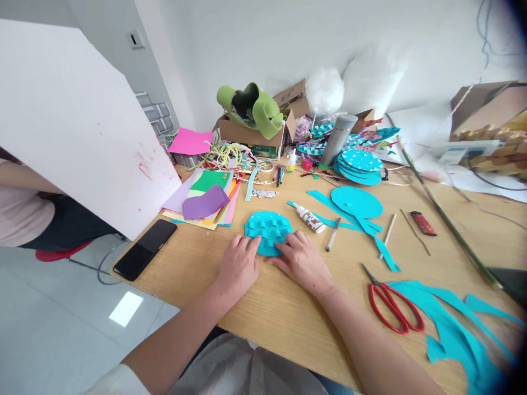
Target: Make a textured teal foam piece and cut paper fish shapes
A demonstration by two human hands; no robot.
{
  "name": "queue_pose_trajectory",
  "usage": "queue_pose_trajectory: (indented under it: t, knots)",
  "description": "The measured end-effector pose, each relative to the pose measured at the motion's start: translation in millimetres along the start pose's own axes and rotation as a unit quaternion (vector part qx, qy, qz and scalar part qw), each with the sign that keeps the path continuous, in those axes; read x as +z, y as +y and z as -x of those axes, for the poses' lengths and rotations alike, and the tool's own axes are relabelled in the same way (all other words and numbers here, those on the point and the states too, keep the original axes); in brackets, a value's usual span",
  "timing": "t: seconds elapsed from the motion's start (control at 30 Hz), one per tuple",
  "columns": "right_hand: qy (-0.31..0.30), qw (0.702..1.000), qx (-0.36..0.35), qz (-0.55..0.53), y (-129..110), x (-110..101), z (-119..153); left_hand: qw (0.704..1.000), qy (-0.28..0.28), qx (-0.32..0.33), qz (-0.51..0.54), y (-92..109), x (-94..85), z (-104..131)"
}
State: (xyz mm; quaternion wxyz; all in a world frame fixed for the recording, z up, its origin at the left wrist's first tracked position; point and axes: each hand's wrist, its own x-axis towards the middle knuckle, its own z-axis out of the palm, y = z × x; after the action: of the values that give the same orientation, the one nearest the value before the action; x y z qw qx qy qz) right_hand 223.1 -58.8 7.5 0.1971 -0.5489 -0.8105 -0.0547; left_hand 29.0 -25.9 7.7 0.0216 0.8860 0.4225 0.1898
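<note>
A blue paper oval [267, 218] with rows of raised, scalloped paper strips lies on the table in front of me. My left hand [239, 264] holds it down at the lower left edge, fingers curled and fingertips on the paper. On the lower right edge, my right hand [303, 259] grips it with bent fingers, the thumb low beside the rim. Just beyond the right hand lie a white glue bottle [310, 219] and a pen [333, 235]. Red-handled scissors [391, 306] rest farther right, beside cut blue paper scraps [448, 323].
A black phone [145, 250] lies at the left table edge, near stacked coloured paper [206, 200]. Blue ovals [357, 201], a grey thermos [338, 139] and a box with green felt [255, 109] stand behind. A long stick [447, 214] crosses the right side. Someone sits at left behind a white board [78, 115].
</note>
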Motion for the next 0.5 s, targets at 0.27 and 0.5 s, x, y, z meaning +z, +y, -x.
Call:
queue_pose_trajectory:
  t: [0.27,0.5]
  knots:
    - [-0.005,1.000,0.000,-0.003,0.0,0.2,-0.3,0.998,-0.042,-0.010,-0.051,13.4,-1.8,-0.1]
    - [-0.009,1.000,0.001,0.001,0.5,-0.4,-0.9,0.996,-0.051,-0.015,-0.066,14.2,-1.1,1.1]
